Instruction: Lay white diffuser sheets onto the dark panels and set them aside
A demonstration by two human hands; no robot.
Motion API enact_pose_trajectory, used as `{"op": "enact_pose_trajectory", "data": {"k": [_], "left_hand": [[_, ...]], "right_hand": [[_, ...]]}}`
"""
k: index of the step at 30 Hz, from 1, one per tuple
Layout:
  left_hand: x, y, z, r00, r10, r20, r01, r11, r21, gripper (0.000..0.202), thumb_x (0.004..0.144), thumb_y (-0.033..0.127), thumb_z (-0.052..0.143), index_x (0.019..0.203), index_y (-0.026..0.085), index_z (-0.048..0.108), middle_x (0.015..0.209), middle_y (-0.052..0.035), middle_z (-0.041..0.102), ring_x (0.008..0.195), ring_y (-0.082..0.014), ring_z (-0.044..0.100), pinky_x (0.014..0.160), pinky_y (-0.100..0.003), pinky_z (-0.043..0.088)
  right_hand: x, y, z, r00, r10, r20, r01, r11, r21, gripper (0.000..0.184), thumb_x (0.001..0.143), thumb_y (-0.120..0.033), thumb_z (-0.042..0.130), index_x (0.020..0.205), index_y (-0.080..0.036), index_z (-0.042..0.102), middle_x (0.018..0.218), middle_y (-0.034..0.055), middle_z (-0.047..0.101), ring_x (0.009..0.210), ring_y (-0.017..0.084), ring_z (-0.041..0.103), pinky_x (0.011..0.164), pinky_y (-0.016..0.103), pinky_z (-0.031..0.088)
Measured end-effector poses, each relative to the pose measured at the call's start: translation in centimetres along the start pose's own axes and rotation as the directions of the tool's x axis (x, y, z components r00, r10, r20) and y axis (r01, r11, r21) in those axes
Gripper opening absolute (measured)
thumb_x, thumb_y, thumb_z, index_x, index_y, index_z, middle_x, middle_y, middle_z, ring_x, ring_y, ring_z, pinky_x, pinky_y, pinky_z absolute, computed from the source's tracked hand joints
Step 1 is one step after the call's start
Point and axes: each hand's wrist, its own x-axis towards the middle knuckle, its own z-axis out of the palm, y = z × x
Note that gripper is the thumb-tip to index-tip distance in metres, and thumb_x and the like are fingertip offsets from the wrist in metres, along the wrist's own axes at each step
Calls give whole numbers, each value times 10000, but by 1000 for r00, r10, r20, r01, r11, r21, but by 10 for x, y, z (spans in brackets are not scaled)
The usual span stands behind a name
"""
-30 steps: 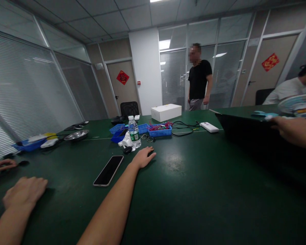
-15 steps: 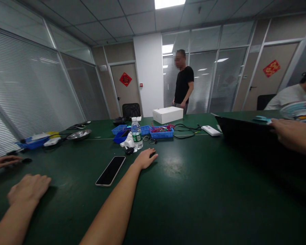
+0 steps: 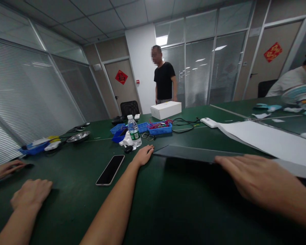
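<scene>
My left hand (image 3: 143, 155) rests on the green table, fingers stretched out and close to the left corner of a dark, thin flat panel (image 3: 193, 153). The panel is tilted low over the table and casts a dark shadow; its exact kind I cannot tell. At its near side my right hand (image 3: 264, 177) grips the edge, fingers over the top, thumb hidden. Left of my forearm lies a phone (image 3: 110, 170) with a dark screen. Just beyond my left hand stand a water bottle (image 3: 134, 132) and a small black object (image 3: 128, 149).
Another person's hands (image 3: 32, 195) rest on the table at left. Blue trays (image 3: 160, 129) hold wires; glasses (image 3: 148, 136), a white box (image 3: 166, 110), a white power bank-like block (image 3: 208, 123) and a large white sheet (image 3: 267, 141) lie beyond. A person in black (image 3: 164, 80) stands across.
My right hand has swung the dark panel left and down, from steeply tilted at right to nearly flat before me. The white sheet behind now shows. My left hand stays put.
</scene>
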Motion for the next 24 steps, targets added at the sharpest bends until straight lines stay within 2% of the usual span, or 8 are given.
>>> {"op": "enact_pose_trajectory", "data": {"k": [3,8,12,15,17,20,22,24], "left_hand": [[4,-3,1,1000,-22,-3,22,1000,20,658,999,577,312,1385,153,633,1498,-106,573,1457,-270,454,1233,-415,297],[6,-3,1,1000,-24,-12,24,999,25,670,1012,584,308,1392,134,627,1491,-135,574,1444,-270,473,1218,-409,317],[4,0,0,1000,7,-9,-7,999,31,627,1001,576,376,1411,168,617,1501,-108,569,1446,-249,471,1222,-374,314],[2,4,0,998,58,21,-60,995,74,611,973,564,458,1448,201,587,1542,-89,524,1479,-260,422,1236,-396,296],[1,8,0,996,77,42,-81,991,102,592,964,550,485,1449,229,587,1556,-78,507,1491,-269,401,1240,-422,291],[1,14,-1,997,67,50,-72,991,115,545,964,517,496,1420,244,616,1556,-71,508,1491,-274,401,1237,-441,298],[0,17,-2,998,49,41,-53,993,104,509,954,489,521,1379,241,649,1547,-76,518,1484,-279,413,1233,-449,308],[1,17,-2,999,40,31,-42,996,81,472,941,466,545,1325,231,685,1532,-88,535,1472,-289,430,1228,-459,319]], "right_hand": [[-9,-29,18,983,-165,-77,166,986,6,423,861,-106,403,1199,-132,655,1166,138,729,921,255,729,728,395,570],[-23,-45,37,974,-204,-101,212,974,79,412,942,-116,366,1241,-143,649,1246,115,705,1055,267,701,816,412,533],[-26,-41,49,978,-208,-8,197,913,357,372,1036,-357,390,1216,-192,671,1193,96,724,1013,214,698,820,350,525],[-18,-6,73,976,-101,191,-16,848,530,406,1035,-444,395,1217,-217,679,1131,82,730,960,181,690,845,325,522],[-15,35,96,943,116,312,-249,868,430,418,1034,-430,390,1262,-214,665,1176,97,711,1016,207,676,906,364,512],[-29,100,127,827,412,384,-479,872,96,451,1008,-448,400,1271,-187,658,1248,152,673,1099,249,637,960,388,477],[-51,132,140,750,553,363,-586,810,-22,507,990,-430,400,1308,-106,627,1354,264,584,1196,319,587,983,458,445],[-76,152,149,642,666,380,-681,723,-115,595,979,-498,371,1276,-60,643,1289,350,582,1080,376,629,867,531,458]]}}
